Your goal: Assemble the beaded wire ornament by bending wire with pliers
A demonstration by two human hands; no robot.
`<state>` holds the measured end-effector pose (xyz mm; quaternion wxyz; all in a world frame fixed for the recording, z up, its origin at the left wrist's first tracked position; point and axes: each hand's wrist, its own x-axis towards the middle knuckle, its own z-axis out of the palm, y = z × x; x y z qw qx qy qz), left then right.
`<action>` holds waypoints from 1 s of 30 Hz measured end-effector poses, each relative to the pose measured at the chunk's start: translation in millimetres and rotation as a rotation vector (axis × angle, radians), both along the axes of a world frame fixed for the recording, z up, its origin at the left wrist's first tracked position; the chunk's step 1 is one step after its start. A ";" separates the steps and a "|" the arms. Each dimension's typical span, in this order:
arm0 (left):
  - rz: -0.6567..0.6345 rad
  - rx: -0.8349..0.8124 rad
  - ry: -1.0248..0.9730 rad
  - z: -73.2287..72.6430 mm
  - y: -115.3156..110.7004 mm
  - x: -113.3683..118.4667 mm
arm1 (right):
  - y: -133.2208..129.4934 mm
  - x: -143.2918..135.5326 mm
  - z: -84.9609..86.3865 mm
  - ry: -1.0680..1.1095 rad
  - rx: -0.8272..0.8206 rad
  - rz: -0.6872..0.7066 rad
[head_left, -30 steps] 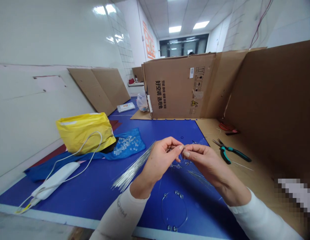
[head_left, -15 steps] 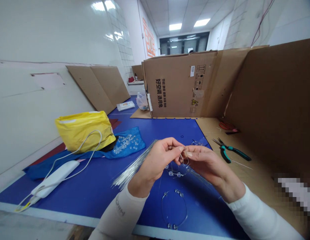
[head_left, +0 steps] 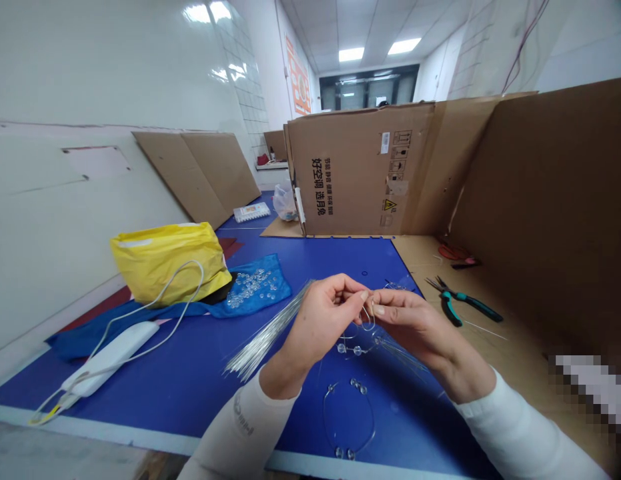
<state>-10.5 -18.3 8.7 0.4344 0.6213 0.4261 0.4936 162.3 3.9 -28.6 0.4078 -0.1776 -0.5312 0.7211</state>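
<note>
My left hand (head_left: 324, 317) and my right hand (head_left: 415, 323) meet at the fingertips above the blue table. Both pinch a thin wire (head_left: 369, 321), which curves in a small loop below the fingers. Under them lies a wire with clear beads (head_left: 357, 351), partly hidden by my hands. Nearer the front edge rests a wire ring (head_left: 374, 417) with clear beads in small groups. A bundle of straight silvery wires (head_left: 263, 343) lies beside my left wrist, and more thin wires (head_left: 400, 353) are under my right hand.
Clear beads (head_left: 253, 287) lie on blue cloth near a yellow bag (head_left: 170, 263). A white power strip (head_left: 110, 357) with a cable is at left. Green-handled pliers (head_left: 477, 307) rest on cardboard at right. A large cardboard box (head_left: 360, 173) stands behind the blue table (head_left: 270, 433).
Both hands have shifted very slightly, still pinching. The small wire loop beneath the fingertips has changed its angle a little.
</note>
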 end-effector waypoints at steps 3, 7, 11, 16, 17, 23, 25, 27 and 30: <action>-0.033 0.004 0.044 1.1 -0.4 -2.5 | -0.1 -1.1 -0.2 0.012 -0.016 0.005; -0.040 0.035 0.103 3.4 -2.2 -4.2 | 0.4 -3.2 -2.8 0.025 -0.014 0.005; -0.005 0.073 0.152 3.6 -3.6 -3.8 | 1.1 -4.1 -5.6 0.033 -0.005 0.017; 0.028 0.110 0.196 2.1 -4.2 -3.4 | -0.1 -5.3 -2.8 0.019 -0.020 0.007; 0.034 0.117 0.203 2.0 -4.3 -3.4 | -0.3 -5.5 -2.4 0.016 -0.026 0.008; 0.067 0.147 0.245 2.5 -5.6 -3.9 | 0.2 -4.3 -5.9 0.005 -0.019 -0.014; 0.071 0.151 0.252 3.2 -5.8 -4.3 | 0.1 -4.0 -6.1 -0.010 -0.001 -0.048; 0.073 0.152 0.250 4.0 -5.5 -4.7 | -0.5 -4.5 -4.8 -0.026 0.003 -0.092; 0.085 0.156 0.247 4.7 -4.4 -4.7 | -1.8 -5.8 -2.3 -0.040 -0.006 -0.156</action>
